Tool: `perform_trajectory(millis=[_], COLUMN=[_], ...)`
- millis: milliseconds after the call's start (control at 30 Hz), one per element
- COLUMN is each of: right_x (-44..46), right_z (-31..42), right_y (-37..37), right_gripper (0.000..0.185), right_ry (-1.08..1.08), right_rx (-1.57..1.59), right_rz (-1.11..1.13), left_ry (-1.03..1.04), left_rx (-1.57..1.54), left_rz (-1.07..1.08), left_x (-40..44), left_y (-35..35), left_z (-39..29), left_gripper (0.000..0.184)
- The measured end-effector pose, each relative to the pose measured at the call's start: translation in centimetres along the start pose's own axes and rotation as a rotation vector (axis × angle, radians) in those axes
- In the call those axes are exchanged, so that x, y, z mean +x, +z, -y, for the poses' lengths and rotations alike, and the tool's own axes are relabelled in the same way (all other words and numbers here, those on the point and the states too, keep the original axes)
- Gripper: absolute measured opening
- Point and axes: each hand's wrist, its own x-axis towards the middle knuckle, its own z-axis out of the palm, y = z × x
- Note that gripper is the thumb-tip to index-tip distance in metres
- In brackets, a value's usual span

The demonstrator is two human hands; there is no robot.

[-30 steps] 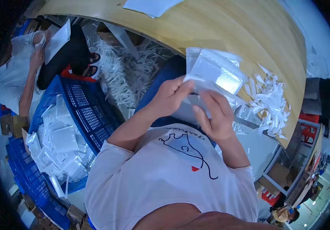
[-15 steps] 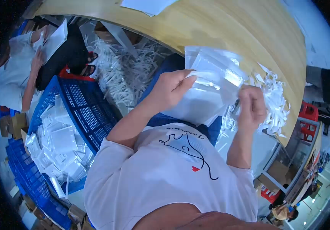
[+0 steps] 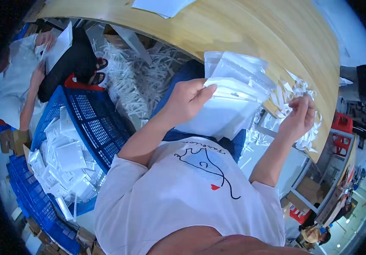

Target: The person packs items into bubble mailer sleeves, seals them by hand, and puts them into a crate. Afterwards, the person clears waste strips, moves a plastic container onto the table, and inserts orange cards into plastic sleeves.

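Note:
A small stack of clear plastic bags with white flat contents (image 3: 221, 112) rests over my lap, at the table's edge. My left hand (image 3: 187, 100) is closed on the left edge of the stack, thumb on top. More clear bags (image 3: 244, 72) fan out beyond it, towards the table. My right hand (image 3: 298, 117) is off the bags, to their right, with its fingers curled together beside a heap of white strips (image 3: 295, 87). Whether a strip is between those fingers cannot be made out.
A wooden table (image 3: 251, 25) curves across the front, with white sheets (image 3: 163, 6) on it. At left, a blue crate (image 3: 100, 127) stands by a pile of filled bags (image 3: 70, 155). Cut strips (image 3: 127, 85) cover the floor. Another person (image 3: 17, 85) sits at far left.
My right hand has moved right, away from the bags to the strip heap. The top bag's edge lies flatter now. My left hand keeps its hold.

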Motion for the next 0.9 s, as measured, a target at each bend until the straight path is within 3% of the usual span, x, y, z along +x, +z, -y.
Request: perform_trajectory(millis=[67, 167, 333, 433, 500, 567, 633, 667, 833, 867, 900], right_x=[-2.7, -5.5, -7.8, -7.4, -6.6, -4.9, -1.0, -0.6, 0.5, -1.8, -3.5], right_z=[1.5, 1.3, 0.3, -0.1, -0.3, -0.8, -2.8, -2.8, -1.2, -1.6, -2.4], right_y=[1.7, 3.8, 7.5, 7.0, 6.1, 4.2, -0.9, -1.6, -4.4, -4.2, -4.5], right_gripper=[0.01, 0.011, 0.026, 0.022, 0.015, 0.01, 0.01, 0.01, 0.018, 0.021, 0.029], right_ry=[-0.009, -0.314, -0.417, -0.423, -0.247, 0.053, 0.18, 0.18, 0.273, 0.204, 0.114], right_rx=[-0.114, -0.197, -0.208, -0.183, -0.161, 0.046, 0.202, 0.198, 0.304, 0.237, -0.196], right_rz=[0.124, 0.555, 0.662, 0.668, 0.602, 0.312, -0.027, -0.027, -0.433, -0.108, 0.185], left_ry=[0.075, 0.324, 0.483, 0.443, 0.407, 0.303, 0.096, -0.008, -0.105, -0.107, -0.102], left_rx=[0.047, 0.194, 0.444, 0.381, 0.311, 0.214, 0.017, -0.082, -0.136, -0.135, -0.132], left_rz=[-0.024, -0.104, -0.203, -0.201, -0.199, -0.171, -0.104, -0.067, -0.024, -0.015, -0.008], left_x=[0.1, 0.7, 0.7, 0.5, 0.6, 0.7, 0.6, 0.5, 0.4, 0.4, 0.3], left_y=[0.7, 2.4, 3.2, 3.2, 2.9, 2.2, 1.1, 0.7, 0.0, 0.1, 0.2], left_z=[0.4, 1.5, 3.1, 2.3, 1.6, 1.2, 1.0, 1.0, 0.8, 0.8, 0.8], left_gripper=[0.015, 0.016, 0.015, 0.015, 0.015, 0.016, 0.019, 0.02, 0.023, 0.023, 0.023])
